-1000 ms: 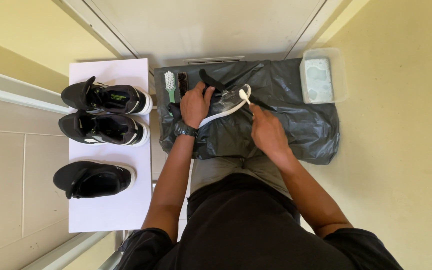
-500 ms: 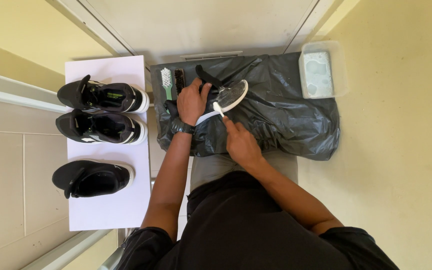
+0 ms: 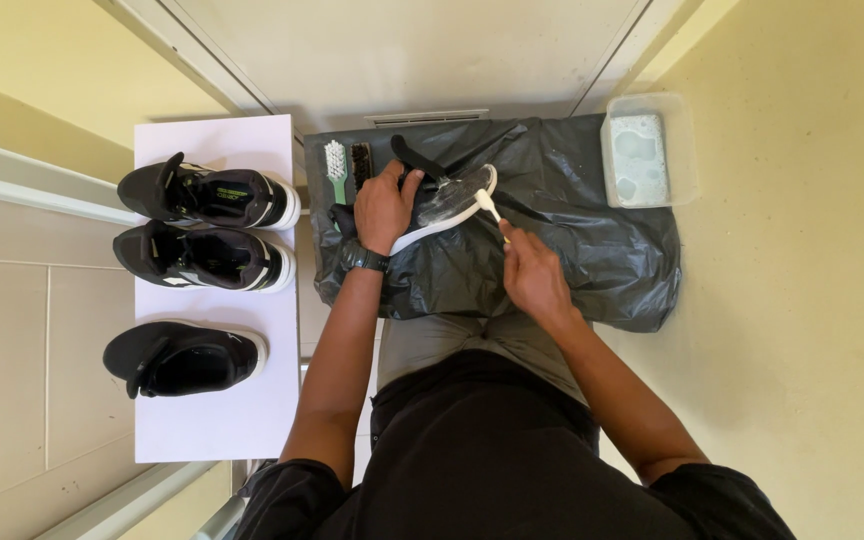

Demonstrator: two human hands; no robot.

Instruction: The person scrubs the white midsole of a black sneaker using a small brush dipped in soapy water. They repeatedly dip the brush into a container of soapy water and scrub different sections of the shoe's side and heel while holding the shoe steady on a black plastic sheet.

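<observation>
My left hand point(image 3: 384, 208) grips a black shoe with a white sole point(image 3: 447, 205), tilted on its side over a black plastic bag point(image 3: 592, 250). A small white brush point(image 3: 490, 204) is in my right hand point(image 3: 532, 275), and its head touches the toe end of the sole. The shoe's surface looks wet and foamy. A dark watch sits on my left wrist.
A white-bristled green brush point(image 3: 335, 168) and a dark brush point(image 3: 360, 163) lie at the bag's upper left. A clear tub of soapy water point(image 3: 644, 152) stands at the upper right. Three black shoes point(image 3: 210, 195) point(image 3: 202, 256) point(image 3: 182, 356) rest on a white sheet point(image 3: 222, 420) at left.
My right hand has swung the brush from the middle of the sole out to the toe end on the right. The left hand keeps its hold on the shoe.
</observation>
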